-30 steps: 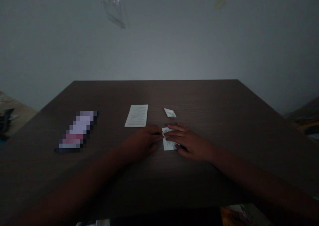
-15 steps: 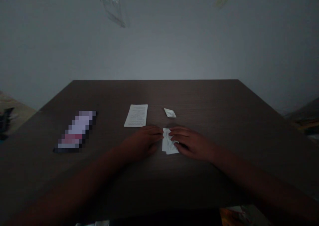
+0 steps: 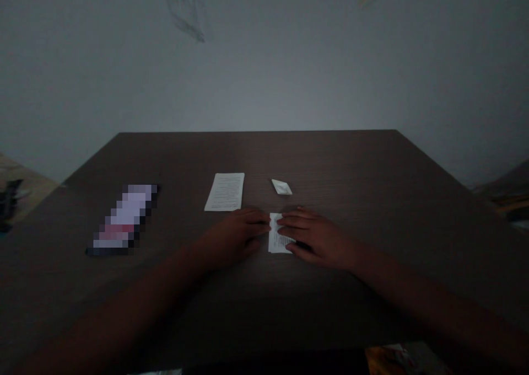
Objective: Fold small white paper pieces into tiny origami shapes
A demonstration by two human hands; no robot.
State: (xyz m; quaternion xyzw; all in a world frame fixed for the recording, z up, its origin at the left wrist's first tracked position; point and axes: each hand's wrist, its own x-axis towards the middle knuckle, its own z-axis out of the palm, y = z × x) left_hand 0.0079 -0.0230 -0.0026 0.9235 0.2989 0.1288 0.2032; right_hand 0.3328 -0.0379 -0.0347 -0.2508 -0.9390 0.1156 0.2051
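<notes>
A small printed sheet of paper (image 3: 274,241), seemingly folded or layered, lies flat on the table in front of me. My right hand (image 3: 316,237) rests over its right part, fingers stretched out across the print and slightly apart. At the paper's left edge are the fingertips of my left hand (image 3: 235,236), its fingers extended and close together, palm down. Whether those tips press on the paper or only meet its edge I cannot tell. Just beyond the hands sits a small folded paper diamond (image 3: 281,187). A stack of printed sheets (image 3: 225,192) lies beyond my left hand.
A phone (image 3: 124,218) with a blurred-out screen lies at the left on the dark wooden table (image 3: 330,160). Behind the table stands a pale wall (image 3: 264,60), with a clear plastic bag (image 3: 185,11) hanging on it. Colourful items (image 3: 388,358) show below the near edge.
Half a second ago two paper layers stood askew at the lower edge; now they lie nearly lined up. My right fingers have shifted slightly left over the paper. My left hand stays in place.
</notes>
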